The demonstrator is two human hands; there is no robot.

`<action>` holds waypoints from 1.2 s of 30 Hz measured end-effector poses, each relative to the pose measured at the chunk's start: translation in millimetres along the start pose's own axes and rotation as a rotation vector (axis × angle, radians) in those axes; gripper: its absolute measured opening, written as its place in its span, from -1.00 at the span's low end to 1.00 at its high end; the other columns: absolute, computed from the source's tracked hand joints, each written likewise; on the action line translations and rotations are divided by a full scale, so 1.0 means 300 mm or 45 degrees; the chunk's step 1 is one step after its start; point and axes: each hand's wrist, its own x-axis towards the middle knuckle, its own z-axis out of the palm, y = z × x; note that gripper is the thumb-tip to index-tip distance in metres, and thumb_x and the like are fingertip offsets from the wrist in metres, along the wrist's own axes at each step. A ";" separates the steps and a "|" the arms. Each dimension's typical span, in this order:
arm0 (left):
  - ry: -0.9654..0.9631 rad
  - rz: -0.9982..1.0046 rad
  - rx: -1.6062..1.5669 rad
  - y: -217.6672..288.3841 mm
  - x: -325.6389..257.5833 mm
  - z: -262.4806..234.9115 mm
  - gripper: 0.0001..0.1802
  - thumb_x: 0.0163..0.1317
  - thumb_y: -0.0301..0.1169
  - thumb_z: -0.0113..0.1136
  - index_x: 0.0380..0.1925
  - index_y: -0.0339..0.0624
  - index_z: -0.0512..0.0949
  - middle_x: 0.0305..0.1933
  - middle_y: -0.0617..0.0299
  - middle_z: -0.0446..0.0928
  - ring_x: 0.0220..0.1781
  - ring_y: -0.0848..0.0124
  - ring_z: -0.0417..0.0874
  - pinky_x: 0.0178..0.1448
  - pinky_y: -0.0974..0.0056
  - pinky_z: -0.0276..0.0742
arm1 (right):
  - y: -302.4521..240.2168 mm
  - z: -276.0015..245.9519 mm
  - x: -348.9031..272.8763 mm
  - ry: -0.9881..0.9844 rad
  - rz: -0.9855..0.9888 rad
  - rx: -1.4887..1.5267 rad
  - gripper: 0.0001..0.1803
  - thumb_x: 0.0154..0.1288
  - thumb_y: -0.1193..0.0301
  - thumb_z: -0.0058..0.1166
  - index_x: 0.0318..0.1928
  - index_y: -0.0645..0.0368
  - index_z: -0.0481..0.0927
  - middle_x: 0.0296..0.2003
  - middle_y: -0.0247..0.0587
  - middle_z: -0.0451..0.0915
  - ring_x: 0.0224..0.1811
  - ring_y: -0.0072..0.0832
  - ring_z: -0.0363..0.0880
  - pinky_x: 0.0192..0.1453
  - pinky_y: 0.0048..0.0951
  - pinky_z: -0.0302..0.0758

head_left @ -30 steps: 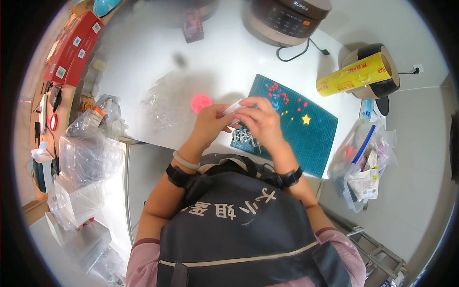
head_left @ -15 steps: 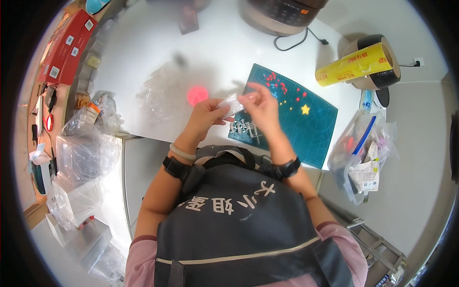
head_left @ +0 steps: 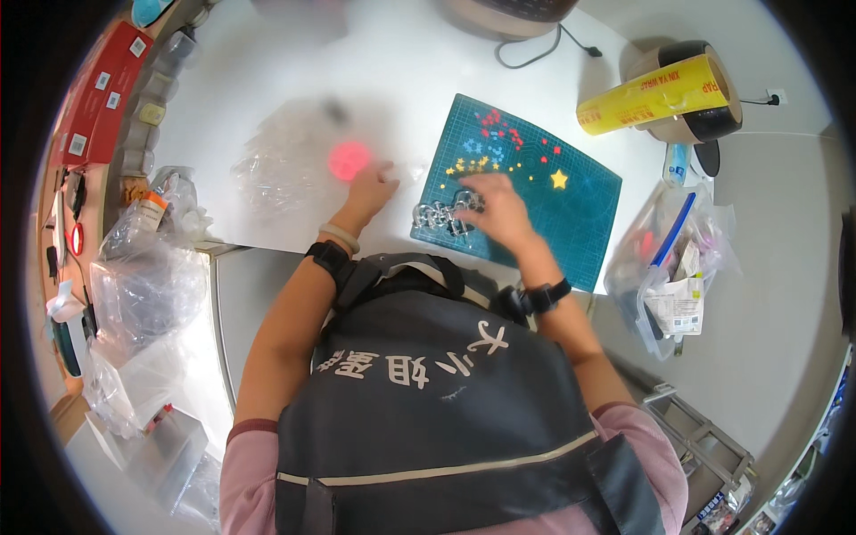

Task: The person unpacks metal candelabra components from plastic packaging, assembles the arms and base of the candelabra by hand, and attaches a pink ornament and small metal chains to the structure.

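My right hand (head_left: 497, 210) reaches over the lower left part of a green cutting mat (head_left: 571, 223). Its curled fingers close on a cluster of small silver cutters (head_left: 434, 217); which piece they grip is partly covered. To the left, my left hand (head_left: 370, 189) is held just below a round pink piece (head_left: 349, 161), thumb and fingers drawn together. A faint clear smear shows beside its fingertips, too indistinct to name. On the mat lie small red pieces (head_left: 502, 127), blue pieces (head_left: 482, 150), small yellow pieces (head_left: 473, 165) and a larger yellow star (head_left: 559, 179).
Crumpled clear plastic (head_left: 278, 169) lies left of the pink piece on the white table (head_left: 303, 80). At the back stands an appliance (head_left: 513, 18) with a black cord. A yellow wrap roll (head_left: 655, 95) and a bag of packets (head_left: 678, 267) are on the right. Red boxes (head_left: 102, 94) stand far left.
My hands have separated from the clear plastic packet they held between them. The right hand came down onto the silver cutters; the left moved left. The whole view shifted slightly.
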 end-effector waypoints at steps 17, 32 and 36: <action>-0.692 0.061 0.265 0.062 -0.141 0.014 -0.63 0.25 -0.21 0.10 -0.12 -0.30 0.54 -0.15 0.18 0.54 -0.20 0.48 0.51 -0.16 0.37 0.48 | 0.126 0.092 -0.048 -0.127 0.457 0.837 -0.68 -0.03 0.50 0.29 -0.22 0.21 0.50 -0.41 -0.35 0.49 -0.44 -0.62 0.44 -0.32 -0.57 0.44; -1.247 -0.300 -0.093 0.036 -0.109 0.174 -0.56 0.20 -0.22 0.23 -0.07 -0.33 0.45 -0.12 0.22 0.49 -0.17 0.51 0.49 -0.10 0.43 0.44 | 0.033 0.028 -0.042 -0.160 0.872 1.635 -0.81 0.20 0.44 0.09 -0.17 0.16 0.45 -0.32 -0.28 0.55 -0.26 -0.46 0.58 -0.18 -0.41 0.54; -1.073 0.034 0.082 0.062 -0.144 0.184 -0.62 0.17 -0.26 0.28 -0.13 -0.29 0.47 -0.21 0.29 0.49 -0.20 0.57 0.46 -0.13 0.45 0.40 | -0.050 -0.012 -0.005 -0.233 0.901 1.784 -0.65 0.18 0.49 0.06 0.01 0.17 0.40 -0.37 -0.28 0.52 -0.31 -0.45 0.54 -0.22 -0.38 0.55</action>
